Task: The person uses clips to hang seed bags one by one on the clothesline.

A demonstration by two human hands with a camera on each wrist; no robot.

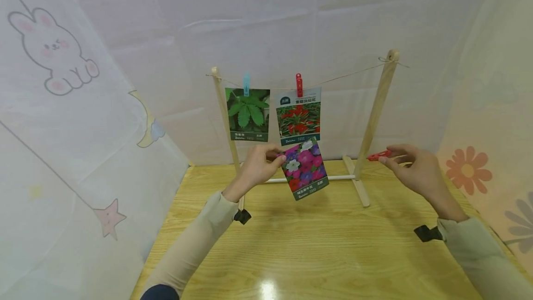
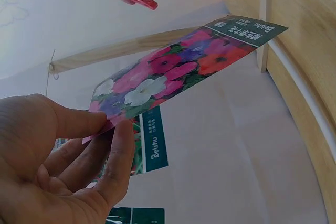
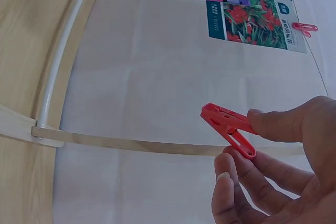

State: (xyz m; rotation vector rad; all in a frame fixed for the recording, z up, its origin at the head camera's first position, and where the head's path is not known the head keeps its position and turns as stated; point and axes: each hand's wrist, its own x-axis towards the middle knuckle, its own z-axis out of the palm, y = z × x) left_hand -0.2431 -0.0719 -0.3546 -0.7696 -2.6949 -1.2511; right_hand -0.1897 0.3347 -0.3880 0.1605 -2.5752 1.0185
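Note:
My left hand [image 1: 260,163] pinches the upper left edge of a seed packet [image 1: 306,170] printed with pink, purple, white and red flowers. The packet hangs tilted in front of the stand, its top overlapping the red-flower packet [image 1: 299,117] in the head view. Off to the right, my right hand [image 1: 416,170] holds a red clothespin [image 3: 228,127] by its handle ends, between thumb and fingers. A second red clothespin [image 1: 299,85] clips the red-flower packet to the string [image 1: 350,75]. Left of it, a light blue clothespin [image 1: 246,85] holds a green-leaf packet [image 1: 248,115].
The string runs between two wooden posts, the left post [image 1: 220,101] and the right post [image 1: 379,105]. A white rod [image 1: 339,178] joins them low down. The stand is on a wood-grain table [image 1: 291,244], with printed cloth [image 1: 104,119] around it.

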